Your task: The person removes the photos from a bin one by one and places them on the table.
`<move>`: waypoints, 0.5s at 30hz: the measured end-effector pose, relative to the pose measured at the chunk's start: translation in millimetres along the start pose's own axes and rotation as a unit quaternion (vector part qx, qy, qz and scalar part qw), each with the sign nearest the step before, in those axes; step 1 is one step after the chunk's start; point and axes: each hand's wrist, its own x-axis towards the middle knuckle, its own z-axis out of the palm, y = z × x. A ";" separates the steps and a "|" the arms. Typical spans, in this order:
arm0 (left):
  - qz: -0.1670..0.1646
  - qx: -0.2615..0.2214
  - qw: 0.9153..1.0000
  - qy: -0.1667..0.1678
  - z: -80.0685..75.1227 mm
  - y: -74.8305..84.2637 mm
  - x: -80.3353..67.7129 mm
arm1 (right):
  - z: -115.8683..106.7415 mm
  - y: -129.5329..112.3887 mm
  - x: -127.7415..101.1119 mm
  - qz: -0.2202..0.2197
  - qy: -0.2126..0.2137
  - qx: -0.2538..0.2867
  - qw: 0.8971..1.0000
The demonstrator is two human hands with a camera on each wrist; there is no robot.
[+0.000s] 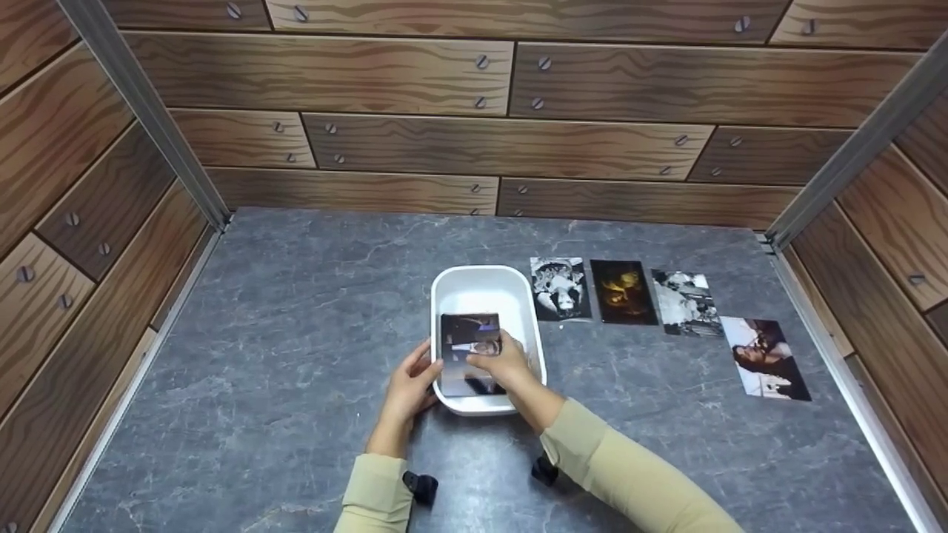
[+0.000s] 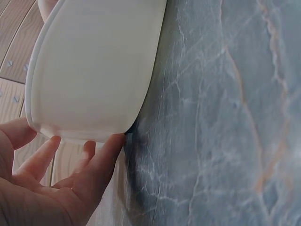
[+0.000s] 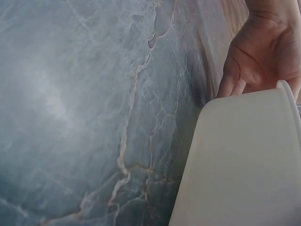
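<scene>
Right sleeve [image 1: 641, 474] lies nearest camera; right hand [image 1: 512, 370] reaches into white tray [image 1: 481, 290], seemingly pinching photo print [image 1: 455, 376] there, thumb on its face; left hand [image 1: 409, 389] grips tray's near-left side, thumb at rim; glossy print could slip or smear under thumb pressure; crooked lift could scrape edge on tray wall; slack left grip could let tray skid into neighbouring print [image 1: 559, 292] just beside.

Pale glare on tabletop [image 3: 51, 103]; wrist views soft, hazy.
</scene>
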 end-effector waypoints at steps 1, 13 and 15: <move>-0.001 0.001 1.000 0.000 -0.1 -0.1 -0.1 | 0.5 0.4 1.3 0.003 0.001 0.006 1.000; -0.004 0.013 1.000 0.011 -0.9 0.0 0.3 | 3.2 1.7 8.8 0.041 0.009 0.066 0.997; -0.001 0.010 1.000 0.010 -0.6 -0.1 0.2 | 3.0 2.2 7.8 0.039 0.008 0.068 0.997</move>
